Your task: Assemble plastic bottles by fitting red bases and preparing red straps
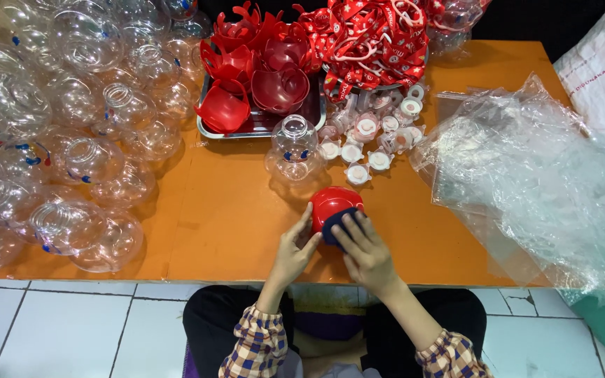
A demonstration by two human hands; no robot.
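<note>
— Checked sleeves come up from the bottom edge; what are the two hands doing?

— Both meet over the near edge of the orange counter (232,231). The left hand (294,253) has its fingers curled against the side of a red dome-shaped cap (332,201), gripping it. The right hand (365,252) presses a dark blue cloth (337,222) onto the cap's near side, fingers closed over it.

— And just past the cap?

— One clear plastic bottle (293,150) stands upright, apart from the cap. Right of it lies a cluster of small white round lids (369,143).

— Further back?

— A metal tray (208,126) carries more red caps (280,87), and beside it sits a heap of red straps (369,38) with white markings.

— The sides?

— On the left, a big pile of clear round bottles (71,140) lies tumbled across the counter. On the right, crumpled clear plastic sheeting (526,168) spreads over the counter's edge.
</note>
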